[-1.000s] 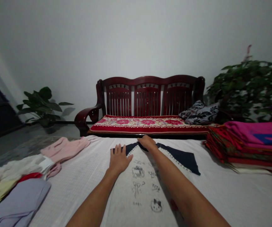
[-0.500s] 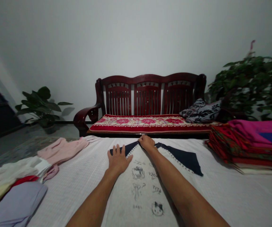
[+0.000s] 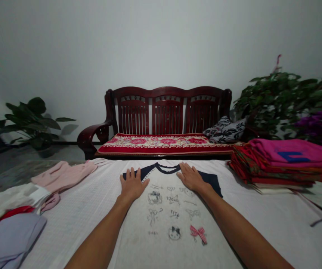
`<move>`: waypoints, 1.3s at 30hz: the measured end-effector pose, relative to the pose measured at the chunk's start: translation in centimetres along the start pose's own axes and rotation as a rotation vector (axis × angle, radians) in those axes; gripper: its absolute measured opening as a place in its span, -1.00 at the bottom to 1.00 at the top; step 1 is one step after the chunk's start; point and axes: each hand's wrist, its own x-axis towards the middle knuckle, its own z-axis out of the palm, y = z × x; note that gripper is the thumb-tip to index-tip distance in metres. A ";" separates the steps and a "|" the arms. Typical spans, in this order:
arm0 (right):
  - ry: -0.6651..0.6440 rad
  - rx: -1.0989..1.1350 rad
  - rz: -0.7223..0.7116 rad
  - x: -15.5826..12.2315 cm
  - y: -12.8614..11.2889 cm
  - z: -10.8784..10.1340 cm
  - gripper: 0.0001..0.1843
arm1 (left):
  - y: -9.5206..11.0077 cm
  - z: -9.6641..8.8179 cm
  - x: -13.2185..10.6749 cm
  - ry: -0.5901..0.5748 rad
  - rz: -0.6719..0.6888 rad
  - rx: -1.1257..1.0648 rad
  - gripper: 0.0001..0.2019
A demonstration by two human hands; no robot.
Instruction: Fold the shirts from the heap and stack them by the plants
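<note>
A light grey T-shirt [image 3: 161, 209] with dark navy sleeves and collar lies spread on the white cloth [image 3: 74, 209] in front of me. Its front carries line drawings, a cat face and a red checked bow [image 3: 198, 234]. My left hand [image 3: 133, 184] rests flat on the shirt's left shoulder, fingers spread. Across the collar, my right hand [image 3: 191, 177] lies on the right shoulder with its fingers stretched out and holding nothing. Part of each sleeve is hidden under the hands.
At the left lie loose clothes: a pink garment [image 3: 64, 175], a white one [image 3: 12, 200] and a lavender one [image 3: 12, 239]. A folded stack of red and pink cloth [image 3: 278, 164] stands at the right. Behind is a wooden bench [image 3: 166, 116] with a patterned cushion [image 3: 225, 129], between plants.
My right hand has let go of the collar and moved right onto the shoulder. The shirt's right half now lies flat, showing the bow. The left hand stays on its shoulder. The view has shifted right.
</note>
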 end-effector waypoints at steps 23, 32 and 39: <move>-0.025 -0.028 -0.052 -17.2 -3.0 -0.3 -0.25 | 0.1 -1.8 -13.5 -0.097 0.407 -0.046 -0.36; 0.233 0.006 -0.085 -19.9 0.0 -1.0 -0.51 | -3.6 -2.9 -16.7 0.034 0.570 -0.148 -0.56; 0.138 0.391 -0.418 -24.3 -3.4 -3.0 -0.76 | -3.9 -5.6 -21.4 -0.070 0.905 -0.478 -0.94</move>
